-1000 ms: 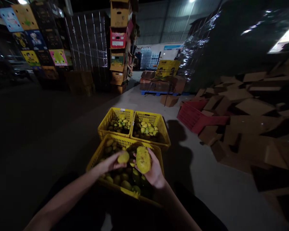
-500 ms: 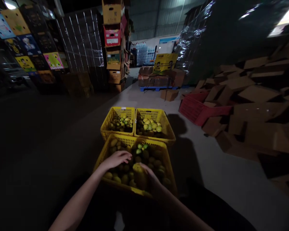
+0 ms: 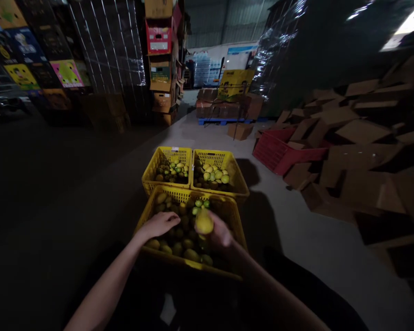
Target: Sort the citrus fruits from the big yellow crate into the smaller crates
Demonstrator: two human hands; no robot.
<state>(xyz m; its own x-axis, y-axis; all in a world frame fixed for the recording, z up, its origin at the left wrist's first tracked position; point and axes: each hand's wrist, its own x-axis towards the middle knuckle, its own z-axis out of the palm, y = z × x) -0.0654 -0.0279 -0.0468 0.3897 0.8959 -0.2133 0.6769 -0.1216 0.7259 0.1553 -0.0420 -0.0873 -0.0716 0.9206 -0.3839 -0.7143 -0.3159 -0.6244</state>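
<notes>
In my right hand (image 3: 219, 228) is a yellow lemon (image 3: 204, 222), gripped over the front crate and blurred by motion. My left hand (image 3: 160, 224) hovers above the crate's left half, its fingers loosely stretched and nothing visible in them. Beneath both hands the yellow plastic crate (image 3: 148, 205) holds many lemons, yellow to green, mostly in shadow. A few bright green lemons (image 3: 199, 204) lie just beyond my right hand.
Two more yellow crates stand behind: the left one (image 3: 148, 172) holds small greenish fruit, the right one (image 3: 239, 177) larger yellow lemons. A red crate (image 3: 279, 149) and a heap of cardboard boxes (image 3: 359, 161) lie right. Stacked cartons (image 3: 158, 69) and a loaded blue pallet (image 3: 224, 122) are farther back.
My right hand has lifted the lemon up and forward, and its round yellow side now faces me. My left hand has shifted slightly left, its fingers more bent.
</notes>
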